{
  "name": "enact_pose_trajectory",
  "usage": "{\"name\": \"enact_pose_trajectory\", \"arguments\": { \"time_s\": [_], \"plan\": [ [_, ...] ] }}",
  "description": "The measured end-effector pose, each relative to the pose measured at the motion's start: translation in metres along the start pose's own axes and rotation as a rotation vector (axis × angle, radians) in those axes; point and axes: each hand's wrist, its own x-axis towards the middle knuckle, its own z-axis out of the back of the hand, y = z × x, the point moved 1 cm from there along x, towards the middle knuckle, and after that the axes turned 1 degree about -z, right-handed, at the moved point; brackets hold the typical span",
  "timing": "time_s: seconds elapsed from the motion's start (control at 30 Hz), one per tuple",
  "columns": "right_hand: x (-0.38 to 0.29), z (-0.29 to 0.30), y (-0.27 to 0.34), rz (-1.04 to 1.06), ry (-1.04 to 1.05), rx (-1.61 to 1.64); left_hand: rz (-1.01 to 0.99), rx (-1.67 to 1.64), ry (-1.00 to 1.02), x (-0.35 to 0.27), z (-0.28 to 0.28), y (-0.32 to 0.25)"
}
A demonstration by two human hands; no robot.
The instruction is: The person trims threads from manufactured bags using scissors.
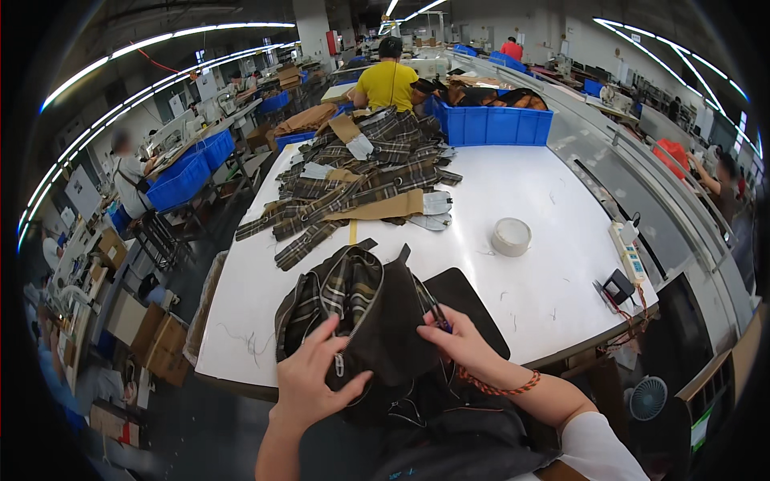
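A dark fabric bag (397, 324) with a plaid lining (352, 288) lies at the table's near edge, its zipped mouth spread apart. My left hand (316, 370) is at the bag's left front, fingers and thumb apart, close to a zipper pull (340, 364); whether the fingertips touch the cloth is unclear. In my right hand (460, 340) is a pair of small scissors (442, 317), held against the bag's right side with the blades pointing away from me. The bag's underside is hidden.
On the white table (457, 228) are a heap of plaid fabric strips (385, 162), a roll of clear tape (511, 237) and loose threads. A blue crate (493, 123) stands at the far edge. A power strip (627, 252) and black adapter (618, 286) sit right. A person in yellow (388, 84) sits beyond.
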Motion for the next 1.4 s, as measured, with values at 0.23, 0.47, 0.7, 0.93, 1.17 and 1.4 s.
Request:
{"name": "enact_pose_trajectory", "arguments": {
  "time_s": [0.23, 0.47, 0.7, 0.93, 1.17, 1.4],
  "plan": [
    [-0.001, 0.044, 0.028, 0.207, -0.182, -0.038, 0.021, -0.101, 0.007, 0.005, -0.02, -0.008],
    [0.012, 0.023, 0.024, 0.426, 0.007, -0.445, -0.061, 0.076, 0.347, -0.027, -0.092, -0.027],
    [0.031, -0.035, 0.015, 0.384, 0.29, -0.485, -0.082, -0.068, 0.258, -0.045, -0.096, -0.018],
    [0.055, -0.04, -0.015, 0.341, 0.283, -0.547, -0.228, -0.079, -0.088, -0.065, -0.084, -0.017],
    [0.052, -0.028, -0.018, 0.266, 0.242, -0.287, -0.071, 0.173, -0.258, -0.041, -0.032, -0.001],
    [0.041, 0.011, -0.012, 0.222, 0.003, -0.247, 0.203, -0.016, 0.093, -0.052, -0.064, 0.033]
  ]
}}
